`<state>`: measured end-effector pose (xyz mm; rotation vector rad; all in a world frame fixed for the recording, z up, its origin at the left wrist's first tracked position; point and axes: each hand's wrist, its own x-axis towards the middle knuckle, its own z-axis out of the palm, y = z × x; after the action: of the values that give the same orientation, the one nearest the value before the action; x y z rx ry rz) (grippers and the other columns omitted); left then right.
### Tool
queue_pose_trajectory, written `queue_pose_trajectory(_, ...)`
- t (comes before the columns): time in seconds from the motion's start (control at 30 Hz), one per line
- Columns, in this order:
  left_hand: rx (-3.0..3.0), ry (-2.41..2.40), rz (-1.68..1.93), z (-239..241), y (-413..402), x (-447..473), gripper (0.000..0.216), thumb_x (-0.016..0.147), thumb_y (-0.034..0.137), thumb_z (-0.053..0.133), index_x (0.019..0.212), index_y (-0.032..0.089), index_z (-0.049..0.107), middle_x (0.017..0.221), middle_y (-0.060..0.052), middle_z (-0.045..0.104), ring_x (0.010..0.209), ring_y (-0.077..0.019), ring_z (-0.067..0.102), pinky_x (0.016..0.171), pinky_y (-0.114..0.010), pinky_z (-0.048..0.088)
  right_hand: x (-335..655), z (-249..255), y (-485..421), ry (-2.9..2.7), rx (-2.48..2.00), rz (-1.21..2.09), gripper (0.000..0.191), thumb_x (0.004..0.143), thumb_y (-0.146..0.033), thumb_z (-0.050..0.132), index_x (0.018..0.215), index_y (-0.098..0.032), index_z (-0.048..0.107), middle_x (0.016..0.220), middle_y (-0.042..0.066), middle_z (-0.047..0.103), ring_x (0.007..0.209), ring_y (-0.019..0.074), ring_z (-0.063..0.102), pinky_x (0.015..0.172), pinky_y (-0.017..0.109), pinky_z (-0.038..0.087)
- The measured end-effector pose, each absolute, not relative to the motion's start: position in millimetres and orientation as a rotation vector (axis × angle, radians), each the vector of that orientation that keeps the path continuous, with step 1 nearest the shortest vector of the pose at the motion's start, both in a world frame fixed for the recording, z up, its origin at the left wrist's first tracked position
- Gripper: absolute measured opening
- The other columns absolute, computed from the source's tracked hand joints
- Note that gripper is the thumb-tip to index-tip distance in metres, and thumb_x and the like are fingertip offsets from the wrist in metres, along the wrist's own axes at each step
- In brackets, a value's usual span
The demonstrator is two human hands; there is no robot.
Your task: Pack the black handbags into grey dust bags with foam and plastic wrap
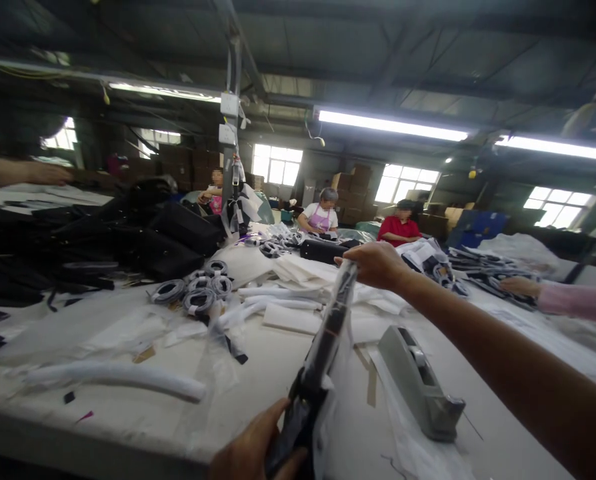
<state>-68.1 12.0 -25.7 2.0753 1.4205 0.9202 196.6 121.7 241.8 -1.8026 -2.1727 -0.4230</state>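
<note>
A long black strap-like piece (312, 373), partly covered in clear plastic, stretches upright and slightly tilted between my hands over the table. My left hand (258, 443) is closed around its lower, thicker black part at the bottom of the view. The fingers of my right hand (378, 263) pinch the plastic-covered upper end. Its exact kind cannot be made out, and its lower end is cut off by the frame. Right of it, a grey tape dispenser (418, 387) stands on the white table (163, 423), below my right forearm.
Coiled grey cords (201, 300), white tubes (118, 380) and paper sheets cover the table. Black bags (178, 233) are heaped on the left. A co-worker's pink sleeve (573, 303) reaches in at right, another person's arm (18, 172) at left. Several people sit beyond.
</note>
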Motion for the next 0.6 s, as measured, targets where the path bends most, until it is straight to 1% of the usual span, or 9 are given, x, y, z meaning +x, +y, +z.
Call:
queue_pose_trajectory(0.1,2.268,1.511,1.258,8.0,50.8,-90.6,0.03,0.091,0.038,0.056,0.12,0.033,0.065,0.111,0.0,0.074,0.097,-0.0236,0.072,0.078,-0.029,0.056,187.3,269.7,130.2,-1.971,-1.971,-0.39,0.016,0.074,-0.03,0.073,0.077,-0.014,0.078,0.1,0.02,0.075,0.11,0.0398,0.065,0.089,0.044,0.049)
queue_pose_trajectory(0.17,2.337,1.582,1.517,31.1,76.9,-102.2,0.043,0.091,0.046,0.054,0.129,0.026,0.061,0.125,-0.008,0.068,0.116,-0.0321,0.062,0.101,-0.046,0.048,188.3,286.5,133.2,-1.889,-2.053,-0.238,0.027,0.079,-0.025,0.062,0.074,-0.003,0.076,0.104,0.022,0.074,0.111,0.0367,0.066,0.089,0.037,0.048)
queue_pose_trajectory(0.23,2.256,1.577,1.608,44.4,93.9,-102.8,0.053,0.092,0.05,0.051,0.138,0.023,0.054,0.138,-0.011,0.059,0.131,-0.034,0.05,0.111,-0.051,0.038,193.2,299.7,132.6,-1.856,-2.095,0.025,0.046,0.087,-0.025,0.044,0.069,0.007,0.072,0.1,0.02,0.073,0.104,0.0313,0.068,0.084,0.032,0.048)
queue_pose_trajectory(0.27,2.177,1.543,1.584,45.8,97.9,-97.8,0.057,0.092,0.052,0.051,0.141,0.023,0.05,0.144,-0.011,0.054,0.136,-0.0337,0.045,0.114,-0.051,0.034,196.0,304.2,131.0,-1.842,-2.1,0.189,0.048,0.088,-0.025,0.042,0.067,0.007,0.072,0.095,0.019,0.074,0.097,0.029,0.071,0.08,0.032,0.049)
queue_pose_trajectory(0.3,2.07,1.48,1.526,43.8,99.3,-89.4,0.06,0.092,0.053,0.051,0.145,0.024,0.045,0.15,-0.01,0.048,0.14,-0.033,0.04,0.114,-0.051,0.034,198.2,306.8,128.5,-1.821,-2.09,0.366,0.044,0.088,-0.025,0.047,0.067,0.004,0.072,0.088,0.018,0.075,0.088,0.0275,0.074,0.077,0.033,0.052)
queue_pose_trajectory(0.4,1.654,1.137,1.219,27.2,95.6,-50.5,0.077,0.092,0.058,0.051,0.156,0.024,0.023,0.162,-0.01,0.027,0.146,-0.032,0.03,0.112,-0.048,0.038,197.3,303.0,117.1,-1.696,-1.944,0.847,0.014,0.078,-0.022,0.076,0.071,-0.01,0.073,0.075,0.014,0.076,0.065,0.0246,0.074,0.066,0.042,0.063)
queue_pose_trajectory(0.47,1.391,0.944,1.06,19.0,95.9,-22.3,0.084,0.093,0.059,0.05,0.158,0.022,0.012,0.162,-0.014,0.025,0.146,-0.0322,0.03,0.114,-0.048,0.034,188.8,290.6,107.5,-1.601,-1.76,1.061,0.014,0.085,-0.025,0.071,0.082,-0.012,0.072,0.081,0.012,0.076,0.071,0.0211,0.074,0.074,0.043,0.064)
queue_pose_trajectory(0.53,1.315,0.872,1.021,19.6,102.7,0.5,0.08,0.095,0.06,0.046,0.157,0.02,0.017,0.16,-0.015,0.029,0.146,-0.0326,0.03,0.113,-0.048,0.034,175.7,271.7,97.9,-1.51,-1.587,1.178,0.017,0.094,-0.025,0.061,0.09,-0.012,0.07,0.088,0.01,0.075,0.081,0.018,0.073,0.085,0.039,0.062)
queue_pose_trajectory(0.6,1.319,0.819,1.03,27.0,114.1,15.9,0.07,0.097,0.059,0.043,0.154,0.021,0.03,0.16,-0.011,0.031,0.145,-0.0319,0.032,0.111,-0.046,0.038,161.2,249.0,90.1,-1.426,-1.465,1.213,0.018,0.098,-0.02,0.054,0.092,-0.011,0.068,0.091,0.011,0.074,0.084,0.0153,0.072,0.091,0.034,0.059)
